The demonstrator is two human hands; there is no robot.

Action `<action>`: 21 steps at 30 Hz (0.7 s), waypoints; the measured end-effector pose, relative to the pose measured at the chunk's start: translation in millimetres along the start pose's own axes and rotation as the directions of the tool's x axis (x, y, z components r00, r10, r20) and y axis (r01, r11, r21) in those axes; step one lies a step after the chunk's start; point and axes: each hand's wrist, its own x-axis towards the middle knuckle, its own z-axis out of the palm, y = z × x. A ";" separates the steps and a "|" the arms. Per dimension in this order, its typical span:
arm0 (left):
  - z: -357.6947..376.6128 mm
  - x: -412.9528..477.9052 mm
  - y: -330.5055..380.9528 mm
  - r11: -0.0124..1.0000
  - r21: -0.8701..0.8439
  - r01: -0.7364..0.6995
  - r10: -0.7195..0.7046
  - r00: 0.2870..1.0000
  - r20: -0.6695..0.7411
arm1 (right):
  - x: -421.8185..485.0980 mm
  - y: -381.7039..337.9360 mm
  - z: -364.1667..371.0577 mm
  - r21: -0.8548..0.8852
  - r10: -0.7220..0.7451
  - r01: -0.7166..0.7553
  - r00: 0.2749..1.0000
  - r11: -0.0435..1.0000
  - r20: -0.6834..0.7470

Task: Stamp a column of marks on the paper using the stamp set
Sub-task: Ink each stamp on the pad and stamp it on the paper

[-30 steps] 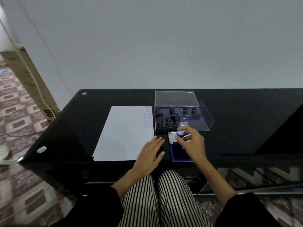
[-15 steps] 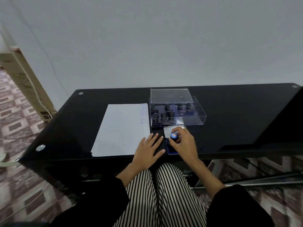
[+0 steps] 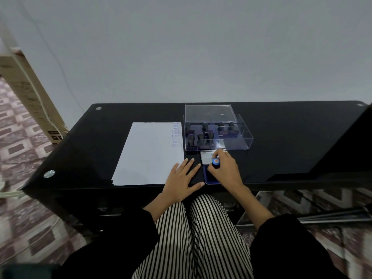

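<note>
We see the right hand [image 3: 226, 171] with its fingers curled round a small stamp [image 3: 215, 162] with a blue top, pinching it upright over the open blue ink pad [image 3: 209, 179] at the near edge of the black table [image 3: 302, 137]; whether the stamp's face touches the pad we cannot tell, since the fingers hide it; the pad's raised lid [image 3: 206, 156] lies just behind the hand. The left hand [image 3: 182, 179] lies flat with its fingers straight and spread, resting at the near right corner of the white paper [image 3: 149, 154], its outer fingertips on the sheet; it holds nothing. A column of blue marks [image 3: 175, 134] runs down the far right edge of the paper; just beside it stands the clear stamp box [image 3: 241, 140] with dark stamps upright in its left compartments; its clear lid [image 3: 209, 113] lies behind it.
</note>
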 end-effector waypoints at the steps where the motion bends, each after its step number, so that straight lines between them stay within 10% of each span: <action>1: 0.1 -0.1 0.3 1.000 0.001 -0.001 0.001 1.000 -0.002 | 1.6 -1.2 0.2 -0.027 -0.008 0.008 1.000 1.000 0.018; 21: 1.5 -1.4 0.9 1.000 0.024 -0.018 0.019 0.999 -0.039 | 13.5 -1.3 21.2 -0.490 -0.203 0.113 0.970 0.864 -0.134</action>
